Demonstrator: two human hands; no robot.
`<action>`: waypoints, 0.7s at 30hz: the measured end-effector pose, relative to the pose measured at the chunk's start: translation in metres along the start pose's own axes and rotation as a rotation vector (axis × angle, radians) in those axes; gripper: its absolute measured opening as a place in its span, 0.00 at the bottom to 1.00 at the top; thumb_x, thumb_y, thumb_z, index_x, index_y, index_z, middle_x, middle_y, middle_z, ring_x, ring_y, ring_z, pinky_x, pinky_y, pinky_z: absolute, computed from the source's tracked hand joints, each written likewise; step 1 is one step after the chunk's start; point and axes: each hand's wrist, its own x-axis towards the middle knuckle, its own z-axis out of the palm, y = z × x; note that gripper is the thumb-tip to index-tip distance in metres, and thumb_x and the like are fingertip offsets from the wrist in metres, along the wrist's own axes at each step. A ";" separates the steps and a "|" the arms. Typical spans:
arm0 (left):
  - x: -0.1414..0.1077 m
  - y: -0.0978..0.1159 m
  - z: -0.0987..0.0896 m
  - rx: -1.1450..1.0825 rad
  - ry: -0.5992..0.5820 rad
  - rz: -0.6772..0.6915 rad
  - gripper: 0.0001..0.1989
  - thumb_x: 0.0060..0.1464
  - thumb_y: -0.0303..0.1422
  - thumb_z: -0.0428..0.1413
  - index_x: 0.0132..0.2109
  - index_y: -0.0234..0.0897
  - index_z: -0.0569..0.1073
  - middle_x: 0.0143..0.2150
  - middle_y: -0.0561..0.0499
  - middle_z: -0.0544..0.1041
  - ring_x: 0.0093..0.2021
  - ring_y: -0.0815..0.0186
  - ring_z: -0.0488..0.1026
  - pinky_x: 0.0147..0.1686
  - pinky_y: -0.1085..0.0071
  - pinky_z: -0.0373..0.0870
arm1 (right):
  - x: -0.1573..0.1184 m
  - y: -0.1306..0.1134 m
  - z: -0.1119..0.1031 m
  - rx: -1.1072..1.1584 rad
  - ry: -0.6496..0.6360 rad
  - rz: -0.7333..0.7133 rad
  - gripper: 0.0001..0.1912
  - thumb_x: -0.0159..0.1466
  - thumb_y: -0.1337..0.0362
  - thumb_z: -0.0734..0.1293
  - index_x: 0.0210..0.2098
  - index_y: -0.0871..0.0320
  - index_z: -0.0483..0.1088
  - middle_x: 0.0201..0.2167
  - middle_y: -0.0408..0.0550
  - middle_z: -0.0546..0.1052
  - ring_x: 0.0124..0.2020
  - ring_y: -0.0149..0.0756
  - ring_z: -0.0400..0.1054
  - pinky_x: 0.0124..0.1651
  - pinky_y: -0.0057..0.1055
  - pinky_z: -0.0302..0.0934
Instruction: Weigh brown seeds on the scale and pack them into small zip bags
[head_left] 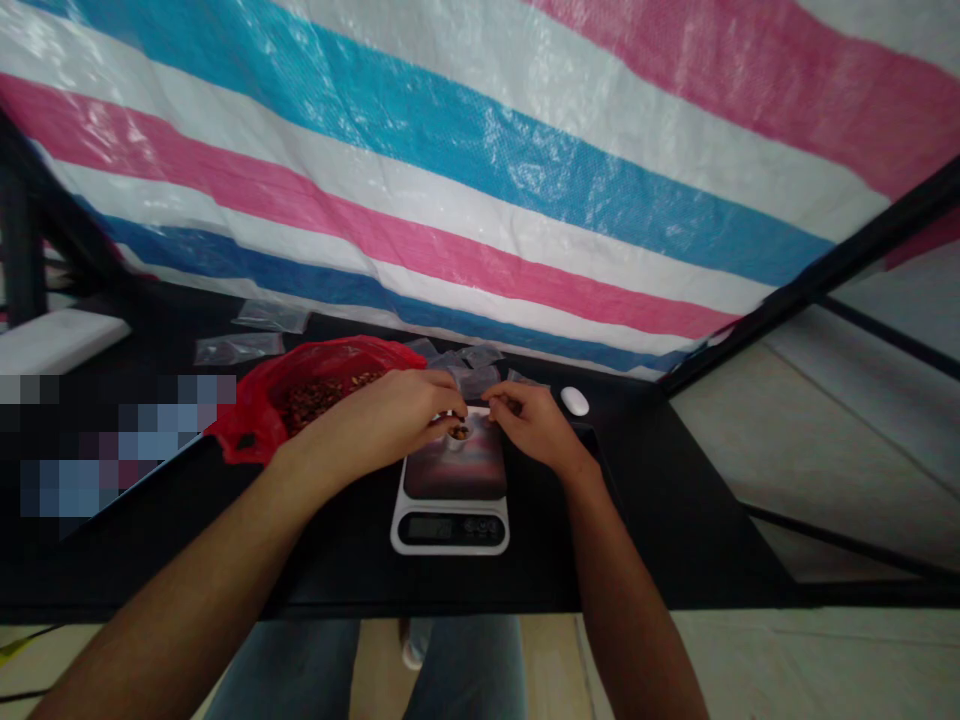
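Observation:
A white kitchen scale (454,480) with a dark picture on its platform lies on the black table; its display shows digits too small to read surely. On the platform stands a small white cup (456,443) with small brown pieces (460,432) in it. Right above the cup, my left hand (409,412) has its thumb and fingers pinched; what is between them is hidden. My right hand (534,420) hovers by the far right corner of the scale, fingers curled together, with something dark and small just visible in them. A red plastic bag (341,352) of similar brown pieces lies open at the left, partly behind my left forearm.
Clear plastic bags (474,380) lie behind the scale, and more clear bags (240,348) lie at the back left. A white oval object (574,401) sits right of my right hand. A striped plastic sheet (480,200) hangs behind the table (525,580). A white box (64,340) is far left.

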 end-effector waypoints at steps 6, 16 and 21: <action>0.004 0.002 0.007 0.013 -0.050 0.011 0.11 0.67 0.27 0.56 0.46 0.39 0.84 0.48 0.48 0.81 0.46 0.60 0.80 0.46 0.68 0.70 | 0.000 0.000 -0.002 -0.020 0.007 -0.008 0.11 0.66 0.70 0.64 0.40 0.58 0.79 0.33 0.47 0.83 0.32 0.36 0.75 0.37 0.30 0.64; 0.001 0.003 0.007 0.003 -0.060 0.061 0.14 0.68 0.25 0.53 0.47 0.41 0.83 0.47 0.49 0.82 0.47 0.61 0.80 0.46 0.69 0.70 | 0.001 0.000 -0.002 -0.043 0.013 -0.021 0.11 0.66 0.71 0.64 0.40 0.58 0.80 0.34 0.47 0.83 0.34 0.36 0.75 0.38 0.30 0.64; 0.001 0.006 0.008 0.022 -0.024 0.062 0.15 0.69 0.28 0.51 0.48 0.43 0.83 0.51 0.50 0.81 0.50 0.60 0.79 0.48 0.68 0.70 | 0.001 0.002 -0.001 -0.035 0.001 -0.035 0.11 0.66 0.71 0.64 0.40 0.58 0.80 0.34 0.47 0.84 0.33 0.36 0.75 0.38 0.30 0.64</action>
